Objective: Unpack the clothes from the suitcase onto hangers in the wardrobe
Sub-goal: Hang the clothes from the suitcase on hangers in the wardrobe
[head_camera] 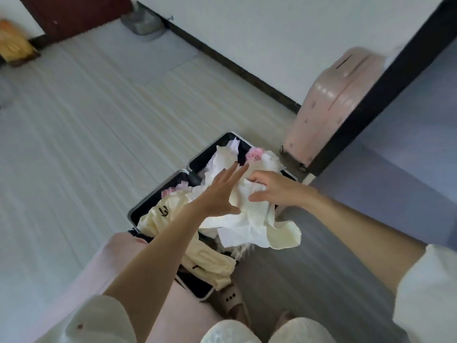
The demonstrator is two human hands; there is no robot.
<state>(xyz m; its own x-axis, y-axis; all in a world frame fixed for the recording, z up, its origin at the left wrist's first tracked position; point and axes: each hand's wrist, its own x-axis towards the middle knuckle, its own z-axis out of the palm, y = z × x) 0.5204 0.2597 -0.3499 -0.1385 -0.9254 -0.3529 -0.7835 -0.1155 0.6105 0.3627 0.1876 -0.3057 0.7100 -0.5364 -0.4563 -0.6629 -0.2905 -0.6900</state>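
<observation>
The left hand [218,191] is hovering with fingers spread wide and holding nothing, while the right hand [275,188] is gripping a crumpled white cotton garment [237,219] lying on top of the pile. Both are reaching over one open black suitcase with a silver rim [158,191] on the floor, crowded with cream and pink clothes; one closed pink hard-shell suitcase [329,105] is standing near, against the white wall
</observation>
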